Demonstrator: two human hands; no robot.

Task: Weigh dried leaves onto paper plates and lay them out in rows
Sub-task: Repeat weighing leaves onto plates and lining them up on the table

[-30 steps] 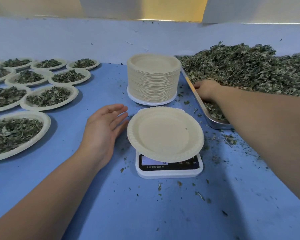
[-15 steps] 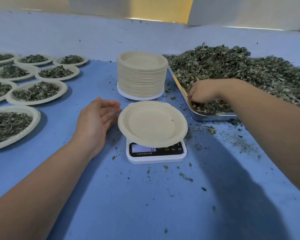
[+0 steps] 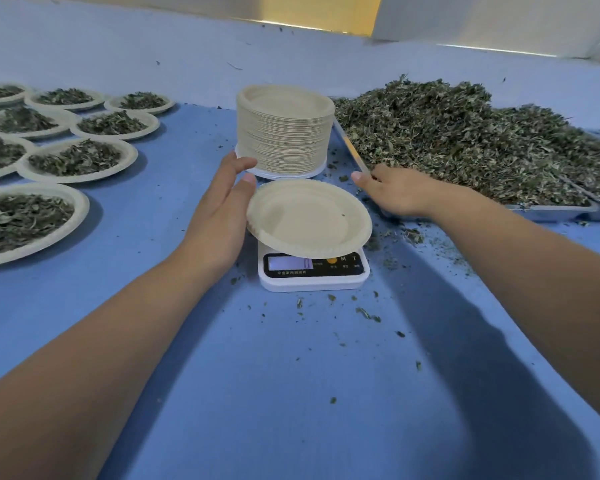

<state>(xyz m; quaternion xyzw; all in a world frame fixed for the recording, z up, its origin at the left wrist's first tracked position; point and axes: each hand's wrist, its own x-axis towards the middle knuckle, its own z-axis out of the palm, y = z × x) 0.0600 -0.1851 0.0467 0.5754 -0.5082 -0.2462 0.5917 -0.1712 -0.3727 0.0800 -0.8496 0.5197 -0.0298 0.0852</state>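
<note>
An empty paper plate [image 3: 309, 220] sits on a small white scale [image 3: 312, 277] whose display reads 0. My left hand [image 3: 219, 213] lies open beside the plate's left rim, its thumb touching the rim. My right hand [image 3: 400, 195] hovers at the near left corner of the metal tray [image 3: 551, 212], just right of the plate. Its fingers are curled under around a handful of dried leaves [image 3: 465, 143] that the hand mostly hides. The heap of leaves fills the tray behind it.
A tall stack of unused plates [image 3: 284, 129] stands directly behind the scale. Several filled plates [image 3: 78, 159] lie in rows at the left on the blue table [image 3: 291, 393]. Leaf crumbs are scattered around the scale and the tray.
My right hand has come out of the leaf heap toward the plate. My left hand has moved forward along the plate's left rim, so that the thumb touches it.
</note>
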